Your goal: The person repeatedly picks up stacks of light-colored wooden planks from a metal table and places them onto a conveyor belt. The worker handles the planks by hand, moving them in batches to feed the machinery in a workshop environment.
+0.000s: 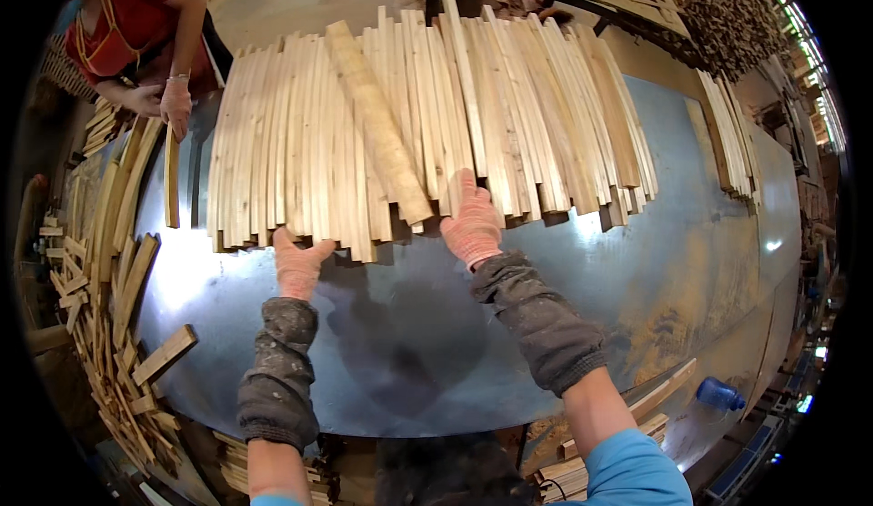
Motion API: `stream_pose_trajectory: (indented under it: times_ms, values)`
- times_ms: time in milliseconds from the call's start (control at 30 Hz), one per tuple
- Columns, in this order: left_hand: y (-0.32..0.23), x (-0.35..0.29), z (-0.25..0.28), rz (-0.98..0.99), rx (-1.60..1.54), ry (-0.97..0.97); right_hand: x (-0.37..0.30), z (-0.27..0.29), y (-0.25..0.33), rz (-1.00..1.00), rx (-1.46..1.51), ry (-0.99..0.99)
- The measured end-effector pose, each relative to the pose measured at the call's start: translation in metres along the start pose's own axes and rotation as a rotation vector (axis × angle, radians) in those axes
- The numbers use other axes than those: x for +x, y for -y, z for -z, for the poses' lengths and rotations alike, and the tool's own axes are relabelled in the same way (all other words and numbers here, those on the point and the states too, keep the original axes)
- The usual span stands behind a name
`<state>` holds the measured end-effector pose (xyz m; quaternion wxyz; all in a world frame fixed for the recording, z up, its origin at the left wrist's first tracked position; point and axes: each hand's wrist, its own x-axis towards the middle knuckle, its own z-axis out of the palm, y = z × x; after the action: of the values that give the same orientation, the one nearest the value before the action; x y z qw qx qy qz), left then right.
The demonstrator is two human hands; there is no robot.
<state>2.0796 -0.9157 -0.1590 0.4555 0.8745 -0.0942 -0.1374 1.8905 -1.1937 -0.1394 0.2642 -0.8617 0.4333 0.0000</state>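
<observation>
Against the right hand (474, 224), wooden strips (305, 142).

I see a wide fisheye camera looking steeply down from the worker's head, close over the broad blue-grey metal table (427, 324), facing the long pale wooden strips (452, 124) at twelve o'clock; dark-sleeved forearms (277, 370) enter at seven and five.

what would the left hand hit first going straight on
The left hand would first meet the near ends of the wooden strips, apparently right against it, though depth is unclear.
</observation>
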Motion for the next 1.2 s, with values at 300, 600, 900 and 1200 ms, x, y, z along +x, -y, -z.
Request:
stream_pose_trajectory:
  times_ms: [300,600,900,1200]
  values:
    - [0.011,-0.081,0.013,-0.008,0.13,-0.071,-0.086,0.006,-0.013,-0.001,0.108,0.038]
    - [0.088,-0.369,0.098,0.352,0.289,-0.031,-0.378,-0.02,-0.083,-0.081,0.13,0.145]
    - [0.097,-0.439,0.159,0.06,0.316,0.106,-0.486,-0.022,-0.107,-0.129,0.253,0.179]
    - [-0.053,-0.379,0.043,-0.015,0.538,0.371,-0.507,-0.052,-0.122,-0.63,0.957,-0.018]
